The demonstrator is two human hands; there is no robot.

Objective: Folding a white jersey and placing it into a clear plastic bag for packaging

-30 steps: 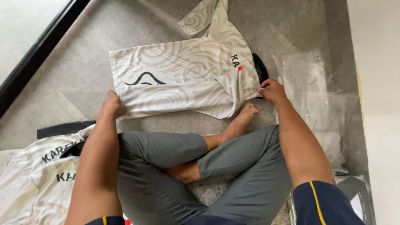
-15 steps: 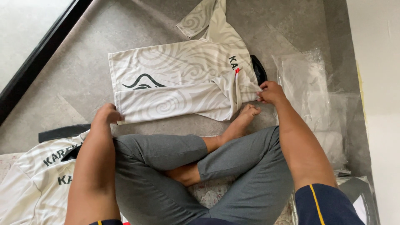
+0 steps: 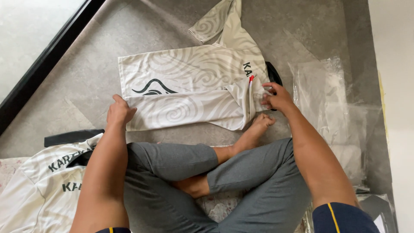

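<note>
A cream shirt with a pale swirl print [image 3: 189, 82] lies spread on the grey floor in front of my crossed legs, its near side folded over toward the middle. My left hand [image 3: 119, 113] pinches the folded edge at the shirt's left end. My right hand [image 3: 278, 97] grips the cloth at the shirt's right end, by the dark collar and a small red tag. One sleeve [image 3: 215, 21] sticks out toward the far side.
A second white shirt with dark lettering [image 3: 45, 181] lies at my left knee. Clear plastic bags [image 3: 336, 108] are stacked on the floor at the right. A dark window frame [image 3: 47, 64] runs diagonally at the far left. A pale wall borders the right.
Both hands have shifted slightly along the folded edge of the shirt; the left hand now sits on its left corner. The fold lies flatter.
</note>
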